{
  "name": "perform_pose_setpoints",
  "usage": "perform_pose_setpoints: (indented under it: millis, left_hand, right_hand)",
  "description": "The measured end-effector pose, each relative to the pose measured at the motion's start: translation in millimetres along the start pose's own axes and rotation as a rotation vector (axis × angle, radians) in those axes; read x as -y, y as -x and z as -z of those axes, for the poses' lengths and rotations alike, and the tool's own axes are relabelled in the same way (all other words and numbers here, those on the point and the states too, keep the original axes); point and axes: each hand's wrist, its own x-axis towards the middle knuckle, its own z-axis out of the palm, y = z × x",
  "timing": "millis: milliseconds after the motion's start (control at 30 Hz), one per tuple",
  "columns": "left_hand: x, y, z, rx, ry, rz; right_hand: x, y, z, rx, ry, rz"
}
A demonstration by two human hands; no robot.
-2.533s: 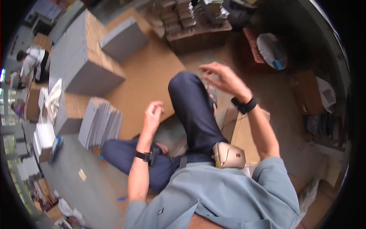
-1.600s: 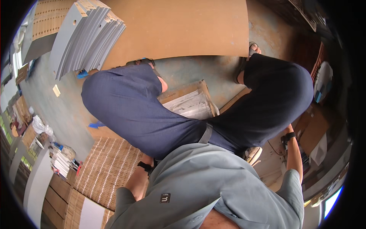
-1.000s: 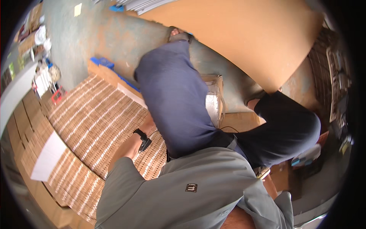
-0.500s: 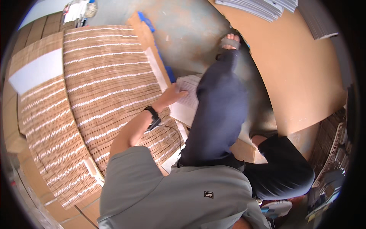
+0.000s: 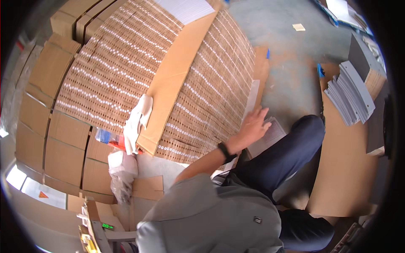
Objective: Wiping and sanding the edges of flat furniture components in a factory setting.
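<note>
Printed white sheet lay between perforated cardboard stack and left leg. Left hand was just beside it, fingers spread, apparently empty; couldn't tell contact. Right hand wasn't visible. Thin paper likely called for light edge pinch. Grey boards sat far right, on bench.

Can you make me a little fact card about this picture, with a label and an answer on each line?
Left hand: fingers spread, holding nothing I can see
Right hand: not in view
Left wrist: black band
Near left hand: pale printed sheet; touching or not, can't tell
Rows with holes: brown cardboard pieces
White cloth: at one end of a long cardboard strip
Picture's right: fanned grey boards
</note>
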Motion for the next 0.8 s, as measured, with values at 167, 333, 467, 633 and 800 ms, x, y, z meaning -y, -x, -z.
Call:
perform_pose_setpoints:
  millis: [167, 333, 467, 633, 800]
  left_hand:
    - [-60, 69, 229, -0.281, -0.371, -0.057]
    - [54, 106, 361, -0.261, -0.672, 0.395]
    - [183, 127, 394, 0.090, -0.603, 0.684]
    - [164, 117, 386, 0.268, -0.300, 0.474]
    - [-32, 98, 293, 0.695, 0.963, 0.068]
  right_hand:
    - [3, 31, 58, -0.119, 0.043, 0.008]
    - [-1, 78, 97, -0.253, 0.036, -0.003]
    - [-13, 117, 102, -0.337, -0.007, -0.030]
    - [-13, 169, 115, -0.445, -0.022, -0.079]
    - [5, 179, 123, -0.506, -0.032, -0.096]
